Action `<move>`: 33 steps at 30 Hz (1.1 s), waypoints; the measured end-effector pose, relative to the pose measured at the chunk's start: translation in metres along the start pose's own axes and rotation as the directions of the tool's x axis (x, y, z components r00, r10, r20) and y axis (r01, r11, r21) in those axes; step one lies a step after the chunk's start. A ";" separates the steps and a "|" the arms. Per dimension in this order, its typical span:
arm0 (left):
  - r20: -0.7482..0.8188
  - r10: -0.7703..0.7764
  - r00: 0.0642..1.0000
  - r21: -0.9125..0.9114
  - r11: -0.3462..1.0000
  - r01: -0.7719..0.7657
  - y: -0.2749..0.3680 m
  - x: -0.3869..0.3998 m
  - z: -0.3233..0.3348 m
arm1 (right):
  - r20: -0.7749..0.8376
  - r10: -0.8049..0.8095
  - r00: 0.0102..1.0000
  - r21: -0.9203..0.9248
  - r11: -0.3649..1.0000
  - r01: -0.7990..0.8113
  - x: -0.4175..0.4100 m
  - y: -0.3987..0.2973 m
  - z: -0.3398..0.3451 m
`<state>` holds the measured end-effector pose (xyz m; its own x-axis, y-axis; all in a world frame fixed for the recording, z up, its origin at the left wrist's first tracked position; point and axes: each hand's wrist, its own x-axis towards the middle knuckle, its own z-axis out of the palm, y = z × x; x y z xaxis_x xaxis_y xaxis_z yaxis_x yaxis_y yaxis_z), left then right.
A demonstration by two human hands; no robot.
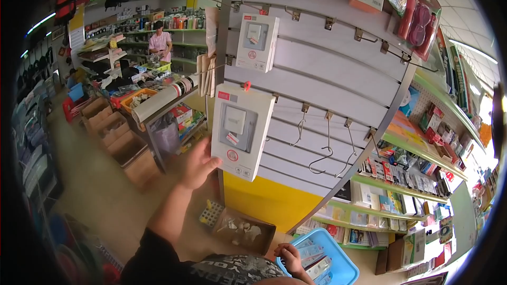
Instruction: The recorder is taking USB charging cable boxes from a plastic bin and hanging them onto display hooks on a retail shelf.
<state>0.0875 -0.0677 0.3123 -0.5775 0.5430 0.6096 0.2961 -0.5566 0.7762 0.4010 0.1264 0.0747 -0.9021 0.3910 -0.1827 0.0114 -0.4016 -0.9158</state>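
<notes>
My left hand (200, 164) is at the lower left edge of a white boxed charger (241, 132), its thumb against the box front and its fingers partly hidden behind. The box hangs from a hook with a red stopper on the slatwall panel (309, 63). A second white boxed charger (257, 43) hangs on the row above. Bare metal hooks (328, 138) dangle to the right. Low at my body, my right hand (290, 256) has curled fingers, over the near side of a blue plastic basket (348, 263) of packaged items; whether it holds anything is unclear.
An open cardboard box (265, 235) lies on the floor below the panel. Green-edged shelves of stationery (400, 182) stand at right. More cardboard boxes (126, 150) line the aisle at left, beside a display table. A person (160, 43) in pink stands farther back.
</notes>
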 end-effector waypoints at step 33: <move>-0.115 0.217 0.969 0.042 0.976 -0.214 0.048 0.177 -0.055 | -0.156 0.061 0.986 -0.061 0.996 -0.071 0.001 0.011 -0.006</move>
<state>-0.0426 -0.0330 0.4490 -0.5830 0.3333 0.7409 0.4440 -0.6330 0.6341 0.4025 0.1274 0.0621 -0.8215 0.4901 -0.2913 0.1015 -0.3771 -0.9206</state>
